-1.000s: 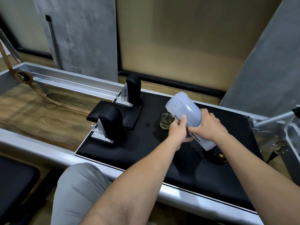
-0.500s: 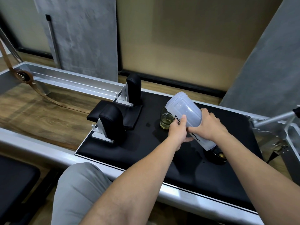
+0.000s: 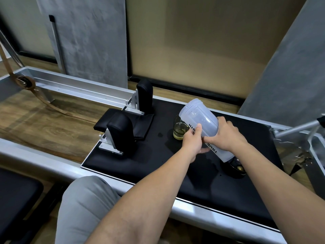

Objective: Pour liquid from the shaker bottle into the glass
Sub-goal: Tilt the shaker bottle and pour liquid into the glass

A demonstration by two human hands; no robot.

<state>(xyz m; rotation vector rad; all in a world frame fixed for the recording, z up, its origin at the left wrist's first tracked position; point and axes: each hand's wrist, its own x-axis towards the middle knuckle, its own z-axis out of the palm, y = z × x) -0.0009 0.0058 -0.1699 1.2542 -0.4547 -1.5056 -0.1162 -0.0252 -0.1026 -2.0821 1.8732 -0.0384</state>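
A translucent white shaker bottle (image 3: 202, 118) with black lettering is tilted, its open threaded mouth pointing up and left above a small glass (image 3: 178, 132). The glass stands on the black pad (image 3: 140, 161) and holds a little yellowish liquid. My left hand (image 3: 192, 143) grips the bottle's near side, thumb on the lettering. My right hand (image 3: 226, 136) wraps the bottle from the right. The bottle's base is low, just above a dark lid (image 3: 236, 168) lying on the pad. No liquid shows inside the bottle.
Two black padded shoulder rests (image 3: 121, 134) (image 3: 145, 96) stand upright left of the glass. Silver rails (image 3: 79, 88) frame the pad. Wet spots (image 3: 160, 134) mark the pad near the glass. A metal bar (image 3: 297, 127) juts in at right. My grey-trousered knee (image 3: 84, 205) is at the front.
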